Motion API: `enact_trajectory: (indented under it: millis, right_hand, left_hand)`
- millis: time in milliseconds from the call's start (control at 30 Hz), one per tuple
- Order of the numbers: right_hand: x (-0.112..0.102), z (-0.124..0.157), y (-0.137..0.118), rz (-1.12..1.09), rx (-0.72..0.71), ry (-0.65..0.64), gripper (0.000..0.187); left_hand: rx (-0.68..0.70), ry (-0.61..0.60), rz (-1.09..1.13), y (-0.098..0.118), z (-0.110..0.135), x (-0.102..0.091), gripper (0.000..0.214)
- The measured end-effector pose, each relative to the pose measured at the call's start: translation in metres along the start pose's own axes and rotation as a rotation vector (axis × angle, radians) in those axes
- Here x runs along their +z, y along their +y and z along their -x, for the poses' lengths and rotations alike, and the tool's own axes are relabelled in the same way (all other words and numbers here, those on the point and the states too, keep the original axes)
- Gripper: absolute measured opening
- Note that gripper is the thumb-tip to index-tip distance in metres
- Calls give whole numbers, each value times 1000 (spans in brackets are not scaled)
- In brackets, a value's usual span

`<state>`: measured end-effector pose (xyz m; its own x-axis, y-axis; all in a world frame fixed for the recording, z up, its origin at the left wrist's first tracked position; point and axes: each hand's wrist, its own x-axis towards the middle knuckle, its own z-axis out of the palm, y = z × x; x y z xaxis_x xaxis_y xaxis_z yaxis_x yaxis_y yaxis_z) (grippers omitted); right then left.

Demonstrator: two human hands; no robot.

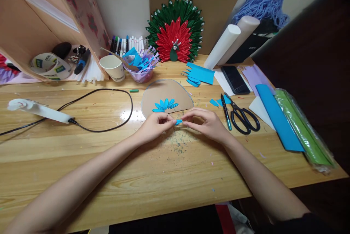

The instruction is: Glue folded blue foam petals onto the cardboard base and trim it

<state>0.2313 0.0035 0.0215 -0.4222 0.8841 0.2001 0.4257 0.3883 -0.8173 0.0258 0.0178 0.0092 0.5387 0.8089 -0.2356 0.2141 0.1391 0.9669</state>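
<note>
Between the fingertips of both hands is a small blue paper petal (178,121). My left hand (156,126) pinches its left end, and my right hand (203,123) pinches its right end. Just behind the hands lies a rounded brown cardboard piece (166,90) with a pencilled or blue-marked curved edge. Several folded blue petals (166,104) fan out along its lower edge. To the right of my right hand are loose blue paper pieces (214,102), a dark pen with a blue end (226,112) and black-handled scissors (243,117).
A white glue gun (41,110) with a looped black cable lies left. Behind stand a paper cup (112,68), a bowl of paper scraps (140,75) and a red-green peacock craft (175,31). A phone (235,80), blue sheet (279,117) and wrapped green roll (303,128) lie right.
</note>
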Motion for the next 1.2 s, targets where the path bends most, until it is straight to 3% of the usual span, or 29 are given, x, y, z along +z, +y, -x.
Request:
enact_trajectory:
  millis: [400,1200]
  right_hand:
    - [2,0,2,129,-119,23,8]
    - [5,-1,5,173,-189,18,3]
  left_hand:
    - [-4,-3,-30,-1,0,0,25]
    - [-2,14,-27,1,0,1,26]
